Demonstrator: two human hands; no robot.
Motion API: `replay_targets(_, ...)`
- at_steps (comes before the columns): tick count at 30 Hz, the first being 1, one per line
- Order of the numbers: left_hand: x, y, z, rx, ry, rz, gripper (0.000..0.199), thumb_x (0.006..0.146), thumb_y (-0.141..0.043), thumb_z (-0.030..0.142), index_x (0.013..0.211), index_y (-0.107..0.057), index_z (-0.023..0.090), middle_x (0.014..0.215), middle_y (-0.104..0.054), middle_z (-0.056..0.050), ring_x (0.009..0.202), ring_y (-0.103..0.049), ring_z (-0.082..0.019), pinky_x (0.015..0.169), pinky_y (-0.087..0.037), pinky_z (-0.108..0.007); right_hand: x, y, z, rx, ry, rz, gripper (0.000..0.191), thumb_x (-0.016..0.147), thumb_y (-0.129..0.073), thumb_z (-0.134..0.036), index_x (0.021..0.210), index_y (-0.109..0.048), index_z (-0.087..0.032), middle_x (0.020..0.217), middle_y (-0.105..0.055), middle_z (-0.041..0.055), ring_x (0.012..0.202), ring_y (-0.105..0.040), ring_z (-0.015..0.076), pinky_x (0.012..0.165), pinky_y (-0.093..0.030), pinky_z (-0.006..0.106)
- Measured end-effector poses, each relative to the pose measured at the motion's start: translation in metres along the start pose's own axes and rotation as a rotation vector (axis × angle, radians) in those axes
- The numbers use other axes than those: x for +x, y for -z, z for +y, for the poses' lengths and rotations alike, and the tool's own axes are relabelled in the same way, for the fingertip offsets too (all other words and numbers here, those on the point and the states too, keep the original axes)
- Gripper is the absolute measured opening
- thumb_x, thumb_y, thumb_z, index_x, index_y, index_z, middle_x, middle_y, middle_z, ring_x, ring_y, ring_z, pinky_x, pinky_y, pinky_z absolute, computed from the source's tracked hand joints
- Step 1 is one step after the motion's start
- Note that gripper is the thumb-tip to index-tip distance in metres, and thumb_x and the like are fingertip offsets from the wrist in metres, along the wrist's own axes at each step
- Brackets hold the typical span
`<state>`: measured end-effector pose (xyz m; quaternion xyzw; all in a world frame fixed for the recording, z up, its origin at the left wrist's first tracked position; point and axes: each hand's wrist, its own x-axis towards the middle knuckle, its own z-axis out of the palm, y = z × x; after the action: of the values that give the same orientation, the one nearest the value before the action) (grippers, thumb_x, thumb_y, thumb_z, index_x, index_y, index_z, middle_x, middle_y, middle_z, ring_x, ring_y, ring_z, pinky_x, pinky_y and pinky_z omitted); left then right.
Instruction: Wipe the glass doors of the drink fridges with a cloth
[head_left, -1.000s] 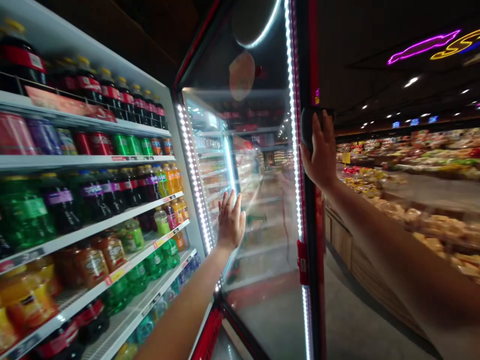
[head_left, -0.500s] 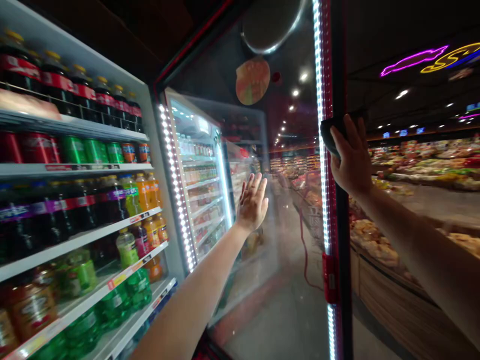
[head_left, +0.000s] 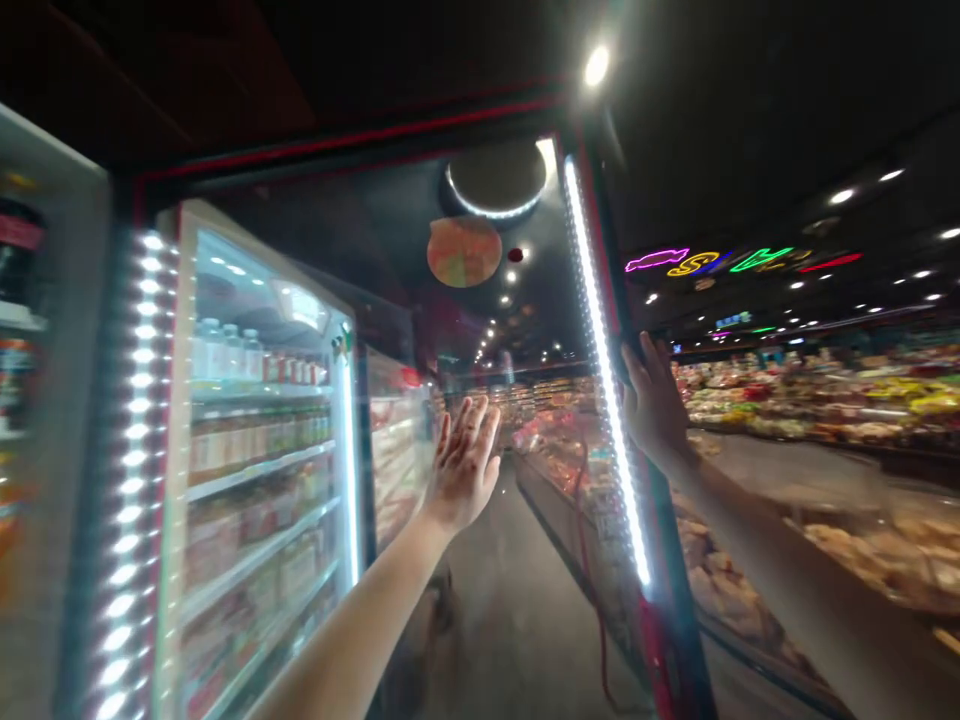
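Note:
A tall glass door (head_left: 465,330) of a drinks cooler stands open in front of me, with bright light strips on both sides. My left hand (head_left: 465,465) lies against the glass near its middle, palm forward and fingers stretched. At the door's right edge, my right hand (head_left: 656,405) presses on the dark frame beside the light strip (head_left: 604,370), fingers pointing up. Under those fingers a dark cloth-like pad showed half a second ago. It now blends into the black frame and is hard to make out.
The cooler's inner wall (head_left: 67,400) is at left, with blurred bottles beyond it. Lit bottle shelves (head_left: 262,470) show through or in the glass. A produce display (head_left: 810,395) and wooden-sided bins fill the right. A thin red cord (head_left: 602,620) hangs near the door.
My view has swung right and tilted up, so most of the drink shelves have left the picture. The door's top corner now shows. Both hands stay at the door, lower in view.

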<state>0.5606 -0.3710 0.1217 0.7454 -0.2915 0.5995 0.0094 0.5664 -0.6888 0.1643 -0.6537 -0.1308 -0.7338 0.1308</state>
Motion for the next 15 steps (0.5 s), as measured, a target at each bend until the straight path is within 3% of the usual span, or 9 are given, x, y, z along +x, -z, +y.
replay_targets(3,0.022,-0.027,-0.029,0.018,-0.074,0.056,0.075,0.091,-0.054,0.015,0.159,-0.023,0.025,0.165,-0.031,-0.009,0.155,-0.018,-0.028,0.125,-0.023,-0.057,-0.004,-0.031,0.01,0.031,-0.038,0.038,0.053,0.096,-0.044,-0.02,0.147,-0.05,-0.028,0.163,-0.036,0.0063,0.152,-0.029,0.0275,0.115,-0.045,0.056)
replay_targets(8,0.073,-0.071,-0.064,0.018,-0.13,0.161,0.073,0.093,-0.053,0.017,0.16,-0.024,0.026,0.165,-0.031,-0.008,0.155,-0.019,-0.028,0.125,-0.022,-0.058,0.012,-0.063,0.03,0.127,-0.068,0.162,0.044,0.092,-0.045,-0.018,0.131,-0.065,-0.024,0.141,-0.062,0.0111,0.133,-0.057,0.0269,0.111,-0.049,0.055)
replay_targets(12,0.102,-0.103,-0.08,0.004,-0.102,0.203,0.072,0.095,-0.053,0.022,0.16,-0.023,0.03,0.165,-0.03,-0.006,0.155,-0.02,-0.03,0.125,-0.019,-0.061,0.051,-0.086,0.018,0.055,0.015,0.241,0.051,0.092,-0.043,-0.015,0.139,-0.058,-0.027,0.15,-0.053,0.0071,0.14,-0.05,0.0245,0.115,-0.045,0.053)
replay_targets(15,0.107,-0.124,-0.09,-0.008,-0.08,0.217,0.073,0.095,-0.054,0.025,0.16,-0.021,0.033,0.165,-0.029,-0.004,0.154,-0.024,-0.03,0.125,-0.018,-0.062,0.071,-0.118,-0.008,-0.039,0.14,0.087,0.051,0.096,-0.051,-0.026,0.147,-0.05,-0.031,0.162,-0.038,0.0019,0.15,-0.033,0.0269,0.12,-0.039,0.054)
